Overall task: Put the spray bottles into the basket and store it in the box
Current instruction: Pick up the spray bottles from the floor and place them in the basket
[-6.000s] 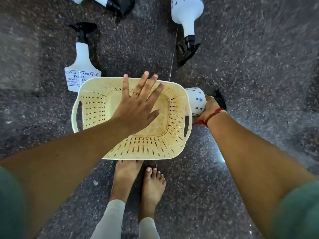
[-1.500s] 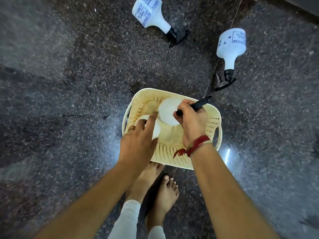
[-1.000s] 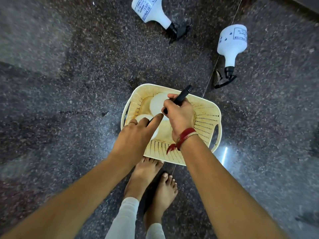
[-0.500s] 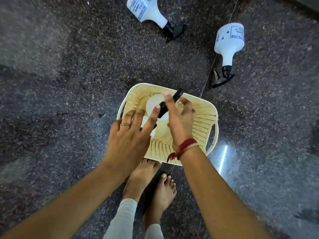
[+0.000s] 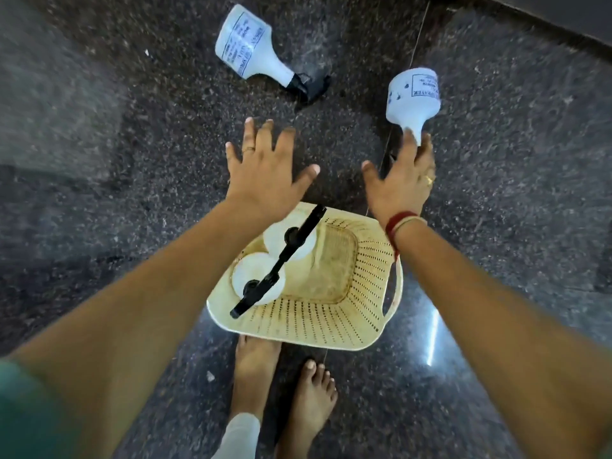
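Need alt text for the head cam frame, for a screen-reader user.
Two open hands reach forward over a dark speckled floor: the right hand covers the neck of the right spray bottle lying there, the left hand is short of the left spray bottle. Nearer, a cream basket holds two upright spray bottles.

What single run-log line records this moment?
basket: two upright bottles | left hand: open, toward left floor bottle | right hand: open, at right floor bottle

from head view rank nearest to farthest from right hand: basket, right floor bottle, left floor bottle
1. right floor bottle, at the right hand's fingertips
2. basket, below the wrist, toward the person
3. left floor bottle, far up left
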Tool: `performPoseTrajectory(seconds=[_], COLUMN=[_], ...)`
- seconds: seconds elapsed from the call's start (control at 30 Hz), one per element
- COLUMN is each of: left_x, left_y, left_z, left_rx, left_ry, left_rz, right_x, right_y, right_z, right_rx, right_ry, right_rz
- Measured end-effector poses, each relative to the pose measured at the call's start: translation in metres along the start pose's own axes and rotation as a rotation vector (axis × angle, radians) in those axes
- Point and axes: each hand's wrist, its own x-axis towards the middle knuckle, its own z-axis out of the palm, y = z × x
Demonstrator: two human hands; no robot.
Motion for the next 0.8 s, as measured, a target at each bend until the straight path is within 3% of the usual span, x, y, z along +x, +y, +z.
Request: performPoseTrajectory(seconds=[0.17, 0.23, 0.33, 0.47, 0.6, 0.8], left_x=[0.056, 0.067, 0.070, 0.056, 0.046, 0.032], left_y=[-0.026, -0.034, -0.037, -0.032, -0.026, -0.017], left_z=[0.023, 0.028, 0.035, 0.043, 0.040, 0.032], left_rx=[0.167, 0.185, 0.185, 0.145, 0.058, 0.141], left_ry=[-0.187, -0.239, -0.264, -0.319, -0.299, -0.385], left_rz=[0.020, 0.028, 0.076, 0.064, 0.026, 0.053], right_x=[0.067, 0.078, 0.080, 0.080, 0.077, 0.065], right_y=[0.058, 0.072, 0.077, 0.073, 0.065, 0.041], right_z=[0.005, 0.014, 0.033, 0.047, 0.044, 0.024], right_rx=[0.166, 0.383, 0.583, 0.418, 0.356, 0.617], right_ry=[-0.013, -0.035, -0.057, -0.069, 0.025, 0.083], right_rz=[0.420, 0.530, 0.526, 0.483, 0.470, 0.523])
